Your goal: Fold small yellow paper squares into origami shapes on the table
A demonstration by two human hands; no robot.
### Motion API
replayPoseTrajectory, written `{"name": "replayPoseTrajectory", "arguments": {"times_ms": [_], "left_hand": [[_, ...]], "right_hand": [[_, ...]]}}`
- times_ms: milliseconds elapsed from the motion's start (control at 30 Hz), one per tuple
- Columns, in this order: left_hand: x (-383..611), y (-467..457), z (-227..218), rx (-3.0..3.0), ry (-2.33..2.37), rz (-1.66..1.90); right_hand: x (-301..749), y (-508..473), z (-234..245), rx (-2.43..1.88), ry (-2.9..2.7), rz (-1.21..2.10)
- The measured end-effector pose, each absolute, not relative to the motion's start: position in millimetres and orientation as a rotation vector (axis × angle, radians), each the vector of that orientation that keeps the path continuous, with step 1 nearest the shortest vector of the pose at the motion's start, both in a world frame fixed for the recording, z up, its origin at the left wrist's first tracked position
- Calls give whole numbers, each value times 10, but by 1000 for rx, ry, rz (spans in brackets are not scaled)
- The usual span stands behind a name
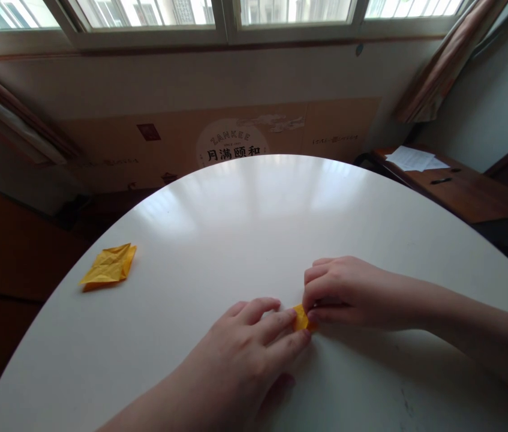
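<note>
A small piece of folded yellow paper (pixel 300 318) lies on the white table between my two hands, mostly covered by fingers. My left hand (pixel 254 342) is spread over the tabletop, palm down, and two of its fingertips touch the paper's left and near edges. From the right, my right hand (pixel 337 291) pinches the paper's right side between thumb and fingers; the pinched part is hidden. Farther off to the left, a larger folded yellow paper (pixel 108 266), creased and diamond-shaped, rests near the table's edge, apart from both hands.
The round white table (pixel 245 240) curves away on both sides. Beyond its right edge stands a brown wooden desk (pixel 483 192) with paper sheets (pixel 415 159) and a dark slim object on it. A printed cardboard panel (pixel 334 132) stands below the windows, with curtains at either side.
</note>
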State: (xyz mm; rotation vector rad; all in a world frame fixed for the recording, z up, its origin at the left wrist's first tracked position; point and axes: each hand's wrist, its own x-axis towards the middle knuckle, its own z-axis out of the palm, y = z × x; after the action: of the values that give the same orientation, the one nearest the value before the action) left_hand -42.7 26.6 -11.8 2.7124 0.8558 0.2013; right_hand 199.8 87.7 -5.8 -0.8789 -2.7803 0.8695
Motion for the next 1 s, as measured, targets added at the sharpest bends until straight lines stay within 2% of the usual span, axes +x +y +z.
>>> {"name": "replayPoseTrajectory", "arguments": {"times_ms": [1000], "left_hand": [[-360, 299, -89, 2739, 865, 361]], "right_hand": [[1940, 795, -65, -1082, -2754, 778]]}}
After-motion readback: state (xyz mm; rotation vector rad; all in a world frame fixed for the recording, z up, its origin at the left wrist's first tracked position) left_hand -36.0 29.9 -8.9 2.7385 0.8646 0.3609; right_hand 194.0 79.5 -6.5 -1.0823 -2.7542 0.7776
